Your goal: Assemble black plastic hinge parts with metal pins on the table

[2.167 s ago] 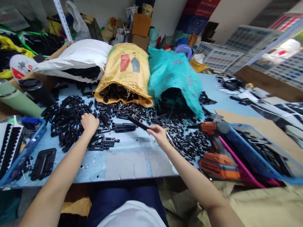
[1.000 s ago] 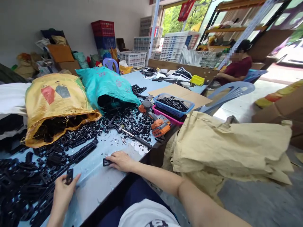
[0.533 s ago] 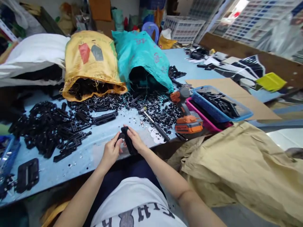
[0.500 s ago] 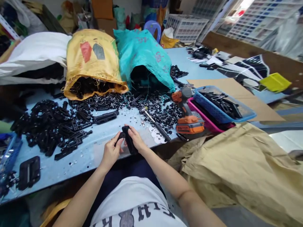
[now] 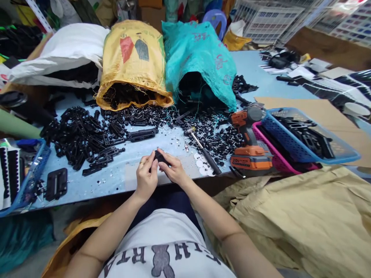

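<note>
Both hands meet over the table's front edge around a black plastic part (image 5: pixel 160 156), mostly covered by fingers. My left hand (image 5: pixel 147 172) is closed on its left side, thumb and fingertips pinching it. My right hand (image 5: pixel 173 168) grips the other side, fingers curled and thumb pressed in. Just right of the hands lies a hammer (image 5: pixel 203 150) with a dark handle, beside white discs (image 5: pixel 203 165). Beyond it spreads a heap of black-headed screws or pins (image 5: pixel 214 131). A large pile of black plastic pieces (image 5: pixel 78 135) covers the table to the left.
An orange cordless drill (image 5: pixel 251 139) stands right, beside a blue basket (image 5: pixel 342 157) on a pink basket (image 5: pixel 285 165). White (image 5: pixel 69 46), yellow (image 5: pixel 135 54) and teal sacks (image 5: pixel 199 50) lie across the back. Another blue basket (image 5: pixel 43 162) and a flat black plate (image 5: pixel 56 183) sit left.
The view has shifted, so the table appears further right. My hands have turned the black part; its long body, visible before, is now mostly hidden behind my fingers.
</note>
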Available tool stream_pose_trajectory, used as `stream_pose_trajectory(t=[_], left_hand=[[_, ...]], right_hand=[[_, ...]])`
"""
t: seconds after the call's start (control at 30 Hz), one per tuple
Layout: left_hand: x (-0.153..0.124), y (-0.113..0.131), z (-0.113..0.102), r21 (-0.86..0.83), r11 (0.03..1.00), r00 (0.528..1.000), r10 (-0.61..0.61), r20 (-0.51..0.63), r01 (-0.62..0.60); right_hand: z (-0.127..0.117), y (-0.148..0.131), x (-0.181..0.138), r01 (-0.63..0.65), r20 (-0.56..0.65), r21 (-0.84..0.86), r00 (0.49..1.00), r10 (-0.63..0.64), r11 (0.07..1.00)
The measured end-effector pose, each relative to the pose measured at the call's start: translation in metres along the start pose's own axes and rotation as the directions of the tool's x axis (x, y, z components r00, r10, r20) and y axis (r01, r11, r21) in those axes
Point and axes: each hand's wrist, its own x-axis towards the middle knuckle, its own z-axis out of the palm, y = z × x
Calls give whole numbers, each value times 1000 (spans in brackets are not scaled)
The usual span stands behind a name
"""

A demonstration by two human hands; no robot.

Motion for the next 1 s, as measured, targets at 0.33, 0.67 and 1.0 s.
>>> stream_pose_trajectory(t=[0.33,0.67,1.0], left_hand=[[-10,-31,-3,-7,934,933,-357,34,358],[8,-43,-1,289,801,562,70,824,-524],[5,-53,-4,482,774,664,-109,739,-410]], right_hand=[[10,19,21,19,256,-311,965,64,950],[-136,92,160,-25,8,-993,960,281,113],[-96,26,39,260,416,-886,810,414,383]])
